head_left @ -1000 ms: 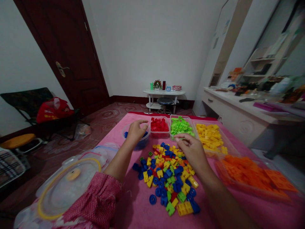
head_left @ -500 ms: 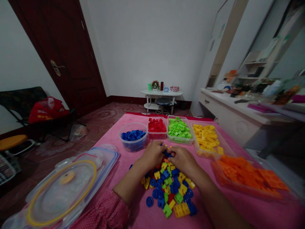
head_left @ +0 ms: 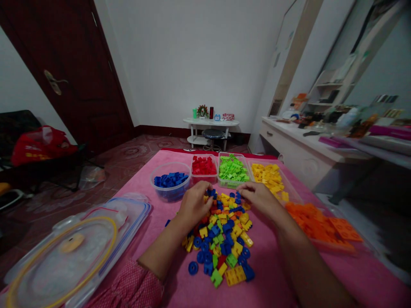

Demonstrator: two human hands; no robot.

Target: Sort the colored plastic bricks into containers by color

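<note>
A mixed pile of toy building blocks (head_left: 221,231) in blue, yellow, green, red and orange lies on the pink cloth. At its far left edge is my left hand (head_left: 195,203), fingers curved and thumb apart, beside a few blue blocks (head_left: 211,193). Across the pile, my right hand (head_left: 258,197) reaches in from the right with loosely bent fingers. Its fingertips touch or nearly touch small blue pieces (head_left: 238,197). I see nothing clearly gripped in either hand. Blue wheel-shaped pieces (head_left: 193,268) lie at the near side.
Beyond the pile stand a round tub of blue blocks (head_left: 171,192) and boxes of red (head_left: 204,175), green (head_left: 233,182) and yellow blocks (head_left: 282,196). An orange-block box (head_left: 321,239) is at right. Clear lids (head_left: 96,252) are stacked at left.
My hands were close together over the far end of the pile; now they are apart, left and right, with that end uncovered. The view has shifted slightly to the right.
</note>
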